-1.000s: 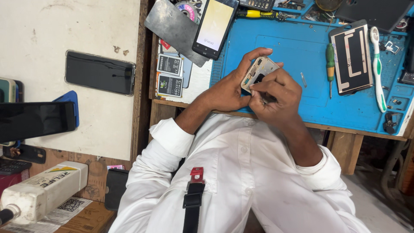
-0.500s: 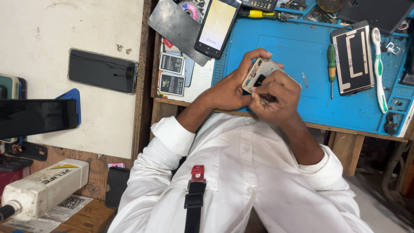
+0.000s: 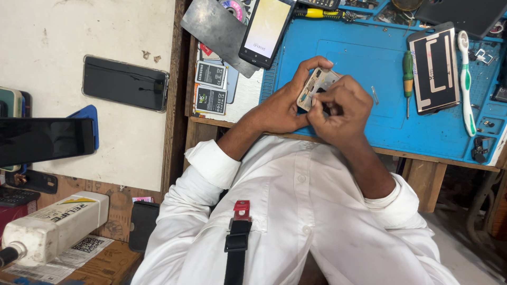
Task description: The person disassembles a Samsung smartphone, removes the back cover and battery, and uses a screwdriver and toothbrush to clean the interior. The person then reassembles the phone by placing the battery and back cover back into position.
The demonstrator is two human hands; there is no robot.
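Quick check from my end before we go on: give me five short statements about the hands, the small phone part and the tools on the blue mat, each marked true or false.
1. The left hand grips the small phone frame. True.
2. The right hand lies flat on the mat, away from the frame. False: it works at the frame, fingers pinched on it.
3. A green-handled screwdriver lies on the blue mat. True.
4. The phone beyond the hands has a dark screen. False: its screen is lit.
5. The toothbrush is red. False: it is white and green.
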